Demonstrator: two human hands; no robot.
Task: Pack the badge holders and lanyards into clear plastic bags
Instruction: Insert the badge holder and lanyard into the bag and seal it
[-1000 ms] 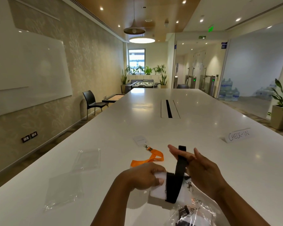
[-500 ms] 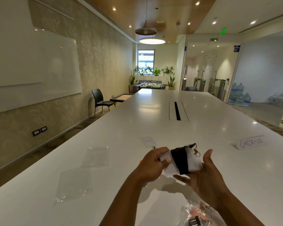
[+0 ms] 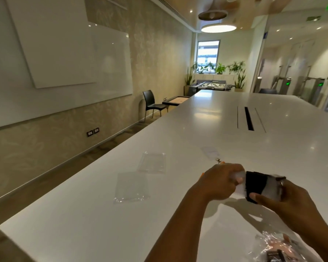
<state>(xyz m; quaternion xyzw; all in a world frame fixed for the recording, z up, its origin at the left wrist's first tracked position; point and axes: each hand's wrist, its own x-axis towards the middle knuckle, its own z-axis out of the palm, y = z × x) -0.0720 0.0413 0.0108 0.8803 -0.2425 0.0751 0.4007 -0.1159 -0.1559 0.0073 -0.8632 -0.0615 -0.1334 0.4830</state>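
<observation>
My left hand (image 3: 219,182) and my right hand (image 3: 284,199) hold a white badge holder (image 3: 271,188) above the white table (image 3: 178,224). A black lanyard (image 3: 255,186) is wound around its middle. My left fingers pinch its left end and my right thumb presses the lanyard's lower edge. Two flat clear plastic bags lie to the left, one (image 3: 152,163) farther off and one (image 3: 130,188) nearer. Another badge holder (image 3: 210,151) with a metal clip lies beyond my left hand; its orange lanyard is mostly hidden. A filled clear bag (image 3: 284,246) lies at the lower right.
The long table has a black cable slot (image 3: 248,119) down its middle and its left edge runs beside a floor strip. A black chair (image 3: 152,103) and a small side table (image 3: 175,101) stand by the left wall under a whiteboard (image 3: 64,63).
The black lanyard, held up as a loose strap a second ago, is now wound around the badge holder. The view has swung left, and the check-in sign has left the frame.
</observation>
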